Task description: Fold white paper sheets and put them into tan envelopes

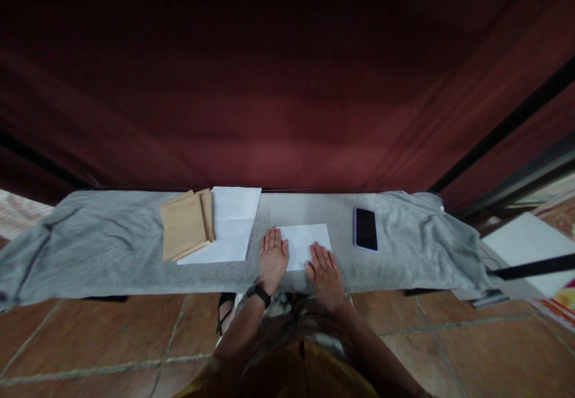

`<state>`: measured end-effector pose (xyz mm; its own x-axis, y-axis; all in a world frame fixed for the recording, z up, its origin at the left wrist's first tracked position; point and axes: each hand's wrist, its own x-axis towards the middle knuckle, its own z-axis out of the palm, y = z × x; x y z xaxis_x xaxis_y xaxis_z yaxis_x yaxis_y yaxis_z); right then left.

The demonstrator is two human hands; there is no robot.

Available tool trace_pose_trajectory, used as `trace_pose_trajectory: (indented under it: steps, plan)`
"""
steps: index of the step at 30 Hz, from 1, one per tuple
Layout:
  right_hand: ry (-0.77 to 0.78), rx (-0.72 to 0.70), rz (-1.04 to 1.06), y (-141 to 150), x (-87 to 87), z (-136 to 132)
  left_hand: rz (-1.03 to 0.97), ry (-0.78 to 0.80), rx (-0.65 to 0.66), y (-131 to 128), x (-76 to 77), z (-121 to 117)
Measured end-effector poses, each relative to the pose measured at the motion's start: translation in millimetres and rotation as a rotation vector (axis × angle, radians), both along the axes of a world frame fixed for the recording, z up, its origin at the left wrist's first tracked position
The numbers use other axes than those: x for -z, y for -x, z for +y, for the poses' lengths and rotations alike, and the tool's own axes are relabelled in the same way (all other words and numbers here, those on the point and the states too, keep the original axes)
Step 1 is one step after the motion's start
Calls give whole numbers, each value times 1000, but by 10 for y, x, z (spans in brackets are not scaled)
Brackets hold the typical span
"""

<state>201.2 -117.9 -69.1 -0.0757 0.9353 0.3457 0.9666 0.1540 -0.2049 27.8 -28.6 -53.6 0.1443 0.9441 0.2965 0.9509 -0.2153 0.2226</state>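
- grey cloth: soft, matt, wrinkled fabric
- white sheet: smooth matt paper
- envelopes: brown matt paper
- phone: glossy black screen
- floor: smooth tiles, slight sheen

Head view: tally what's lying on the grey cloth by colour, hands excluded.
White: 2, the folded sheet under the left hand and right hand, and the white paper stack; its sheet count cannot be told
Brown: 1 pile of envelopes, at least 2 in it
Black: 1 phone
Total: 4 items on the cloth
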Motion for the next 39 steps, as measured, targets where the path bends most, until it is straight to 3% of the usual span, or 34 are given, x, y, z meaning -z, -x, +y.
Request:
trace_pose_trajectory:
  steps: [5, 9, 12, 15, 21, 26, 30, 35, 39]
  plan:
    - [-8, 48, -5, -149, 36, -61, 10, -15, 45, -45, -13, -315]
    - [4, 46, 2, -158, 29, -83, 27, 2, 297, -209, 19, -672]
    - [8, 44, -4, -168, 19, -91, 61, 21, 414, -244, 24, -821]
    - [1, 64, -12, -205, 27, -114, 95, 39, 435, -126, -10, -837]
    - [-2, 96, -32, -303, 59, -176, 147, 56, 326, 243, -82, -784]
    - [2, 101, -22, -361, 47, -222, 161, 68, 279, 374, -145, -809]
    - [-5, 92, 7, -329, -19, -216, 143, 53, 255, 298, -191, -844]
    - [39, -138, 40, -124, -93, -156, 124, 52, 433, 53, -178, -881]
    - [30, -230, 5, -19, -47, -158, 131, 85, 470, -27, -104, -894]
